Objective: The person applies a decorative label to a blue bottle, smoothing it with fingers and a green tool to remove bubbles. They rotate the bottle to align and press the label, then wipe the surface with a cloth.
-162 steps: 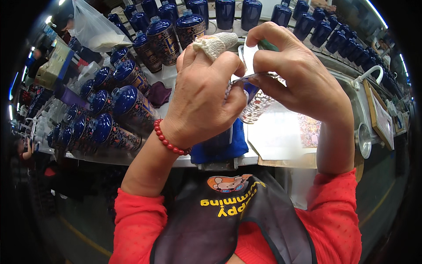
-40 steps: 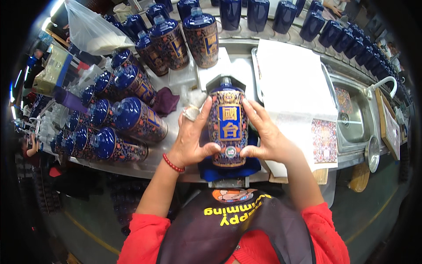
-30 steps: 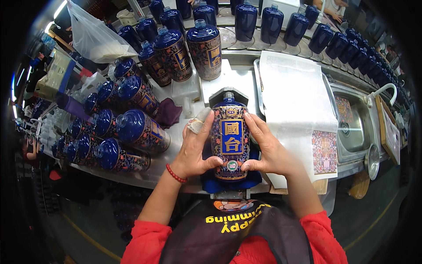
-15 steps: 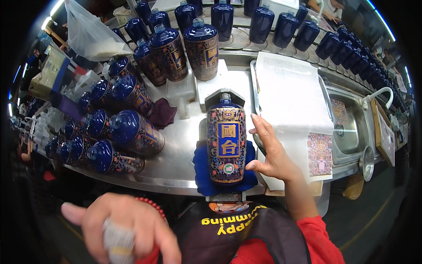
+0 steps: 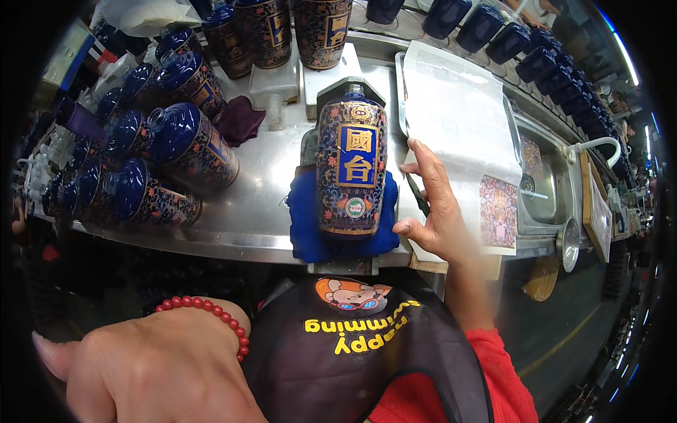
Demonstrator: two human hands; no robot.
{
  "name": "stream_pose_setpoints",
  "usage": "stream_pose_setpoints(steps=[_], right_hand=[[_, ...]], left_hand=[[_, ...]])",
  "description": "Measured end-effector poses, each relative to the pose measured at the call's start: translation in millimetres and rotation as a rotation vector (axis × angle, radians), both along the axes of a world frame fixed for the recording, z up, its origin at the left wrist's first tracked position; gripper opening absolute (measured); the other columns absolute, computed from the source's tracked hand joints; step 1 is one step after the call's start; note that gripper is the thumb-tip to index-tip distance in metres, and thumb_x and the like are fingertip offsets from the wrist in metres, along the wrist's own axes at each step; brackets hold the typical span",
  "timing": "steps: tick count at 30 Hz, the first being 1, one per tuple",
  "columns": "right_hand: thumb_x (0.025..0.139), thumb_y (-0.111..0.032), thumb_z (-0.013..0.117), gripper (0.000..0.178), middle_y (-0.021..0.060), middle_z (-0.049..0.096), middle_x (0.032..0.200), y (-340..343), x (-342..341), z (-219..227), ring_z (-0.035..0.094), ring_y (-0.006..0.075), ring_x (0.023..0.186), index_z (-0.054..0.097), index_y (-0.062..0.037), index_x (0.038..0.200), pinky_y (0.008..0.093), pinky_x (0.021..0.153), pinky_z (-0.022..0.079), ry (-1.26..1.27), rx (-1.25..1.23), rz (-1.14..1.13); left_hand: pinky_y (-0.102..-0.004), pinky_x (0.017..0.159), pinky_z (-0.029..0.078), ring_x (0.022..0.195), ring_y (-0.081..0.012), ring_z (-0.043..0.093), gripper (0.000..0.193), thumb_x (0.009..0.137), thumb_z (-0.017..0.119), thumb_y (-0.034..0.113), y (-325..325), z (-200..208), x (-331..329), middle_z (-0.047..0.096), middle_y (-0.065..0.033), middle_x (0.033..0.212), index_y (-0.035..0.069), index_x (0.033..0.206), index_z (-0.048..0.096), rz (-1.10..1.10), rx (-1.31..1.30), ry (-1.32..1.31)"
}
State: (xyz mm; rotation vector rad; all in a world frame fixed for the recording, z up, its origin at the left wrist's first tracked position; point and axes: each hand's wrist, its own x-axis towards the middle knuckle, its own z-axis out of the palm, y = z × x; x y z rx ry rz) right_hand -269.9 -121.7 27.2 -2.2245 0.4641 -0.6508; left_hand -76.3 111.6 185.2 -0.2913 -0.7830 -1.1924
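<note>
A dark blue bottle point(image 5: 352, 169) with a floral, gold-framed label lies neck away from me in a dark cradle point(image 5: 384, 95), over a blue cloth point(image 5: 303, 218). Just to its right is my right hand point(image 5: 441, 204), fingers apart and thumb stretched toward the bottle's base, with a small gap between them. A dark green edge point(image 5: 417, 194) shows behind that hand; what it is I cannot make out. Low on the left, close to the camera, my left hand point(image 5: 155, 366) shows its back and outstretched thumb. Its other fingers are out of sight, and red beads point(image 5: 211, 307) circle the wrist.
Several labelled bottles point(image 5: 190, 144) crowd the left of the metal table point(image 5: 261, 204), beside a maroon cloth point(image 5: 241, 120). To the right, white sheets point(image 5: 451, 106) cover a tray, with a patterned decal sheet point(image 5: 498, 211) below. Beyond are a sink point(image 5: 553, 204) and rows of plain blue bottles point(image 5: 504, 42).
The whole view has tilted, so the table sits higher in the picture. My left hand has come closer to the camera, its fingers leaving the frame. My right hand stays beside the bottle.
</note>
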Motion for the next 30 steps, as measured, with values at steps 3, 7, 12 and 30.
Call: stream_pose_setpoints(steps=[3,7,12,30], right_hand=[[0.078,-0.077,0.070,0.119,0.0179,0.037,0.158,5,-2,2,0.057,0.0245,0.123,0.025,-0.0066,0.162,0.0382,0.086,0.049,0.002,-0.030,-0.006],[0.077,-0.077,0.070,0.118,0.0191,0.038,0.156,14,-6,8,0.057,0.0249,0.124,0.027,-0.0074,0.162,0.0414,0.090,0.049,-0.003,-0.043,-0.017],[0.078,-0.075,0.071,0.116,0.0196,0.037,0.156,26,-13,10,0.056,0.0255,0.125,0.028,-0.0076,0.162,0.0434,0.096,0.048,0.013,-0.014,-0.035],[0.076,-0.039,0.088,0.099,0.0253,0.026,0.160,8,14,-17,0.058,0.0364,0.123,0.039,-0.0120,0.158,0.0481,0.103,0.050,-0.027,-0.017,0.071]], left_hand=[[-0.0641,0.081,0.049,0.062,-0.0167,0.051,0.068,0.111,0.021,0.052,5,-1,8,0.044,-0.0026,0.071,0.013,0.073,0.061,-0.103,-0.039,-0.093],[-0.0641,0.082,0.049,0.061,-0.0166,0.051,0.068,0.111,0.021,0.052,-2,-4,2,0.044,-0.0024,0.071,0.014,0.072,0.061,-0.089,-0.194,-0.094],[-0.0668,0.094,0.052,0.056,-0.0181,0.055,0.062,0.113,0.032,0.036,-12,4,14,0.061,-0.0108,0.073,0.003,0.073,0.066,-0.419,-0.250,-0.198],[-0.0487,0.120,0.019,0.149,-0.0401,0.031,0.093,0.085,0.068,0.068,-80,-179,61,0.033,-0.0233,0.162,0.015,0.157,0.044,1.094,0.374,-1.698]])
